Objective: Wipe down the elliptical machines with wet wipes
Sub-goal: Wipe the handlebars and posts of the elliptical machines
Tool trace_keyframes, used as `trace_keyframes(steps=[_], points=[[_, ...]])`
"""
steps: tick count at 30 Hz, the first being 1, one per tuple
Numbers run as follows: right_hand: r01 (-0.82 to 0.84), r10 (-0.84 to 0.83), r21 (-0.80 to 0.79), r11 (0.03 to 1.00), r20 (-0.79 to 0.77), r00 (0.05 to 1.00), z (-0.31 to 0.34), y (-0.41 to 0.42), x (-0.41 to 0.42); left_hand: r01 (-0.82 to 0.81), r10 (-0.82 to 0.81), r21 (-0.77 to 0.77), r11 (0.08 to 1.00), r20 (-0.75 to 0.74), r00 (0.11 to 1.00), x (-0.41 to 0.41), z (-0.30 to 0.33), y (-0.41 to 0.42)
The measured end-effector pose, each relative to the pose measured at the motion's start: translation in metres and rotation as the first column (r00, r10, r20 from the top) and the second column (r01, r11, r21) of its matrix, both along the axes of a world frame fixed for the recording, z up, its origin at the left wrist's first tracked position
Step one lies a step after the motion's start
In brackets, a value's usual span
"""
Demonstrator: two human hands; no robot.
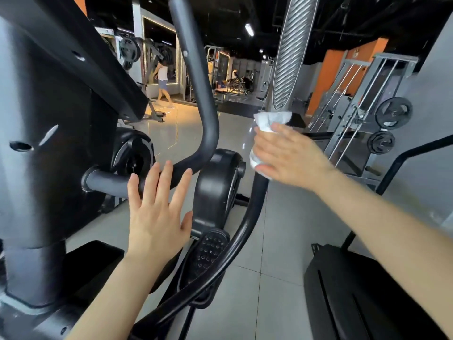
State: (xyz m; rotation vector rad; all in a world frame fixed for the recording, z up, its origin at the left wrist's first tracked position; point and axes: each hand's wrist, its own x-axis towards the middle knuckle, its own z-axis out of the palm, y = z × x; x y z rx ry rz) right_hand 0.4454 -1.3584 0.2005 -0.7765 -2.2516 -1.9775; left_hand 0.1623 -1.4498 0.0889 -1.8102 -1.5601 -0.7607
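Head view: elliptical point(49, 133) fills the left; its two swing arms rise in the middle
Left hand point(157, 212): fingers straight and spread, holding nothing, just by the crossbar point(107, 182); touching or hovering, hard to tell
Wipe point(268, 123): bunched round the right bar point(257, 192), just under the ribbed grip point(291, 57)
Right hand point(289, 155): wrapped over wipe and bar; nearer hand
Axis: bar runs up-down, curving low
Room: open floor point(247, 303) right of the bar

A: Right hand point(291, 153) covers most of the wet wipe point(269, 120); fingers wrapped behind the handlebar point(257, 192), unseen.
B: Console point(49, 119) cut off at left edge. Distant people blurred.
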Motion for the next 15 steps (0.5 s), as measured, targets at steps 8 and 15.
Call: trace_keyframes(steps=[8, 15], points=[[0.228, -0.228, -0.217, 0.949, 0.026, 0.973, -0.064, -0.018, -0.008, 0.011, -0.009, -0.049, 0.999, 0.040, 0.999, 0.002, 0.001, 0.000], [0.353, -0.296, -0.340, 0.872, 0.209, 0.932, -0.167, -0.032, -0.030, 0.223, -0.224, 0.026, 0.974, 0.163, 0.961, -0.007, -0.005, -0.015]])
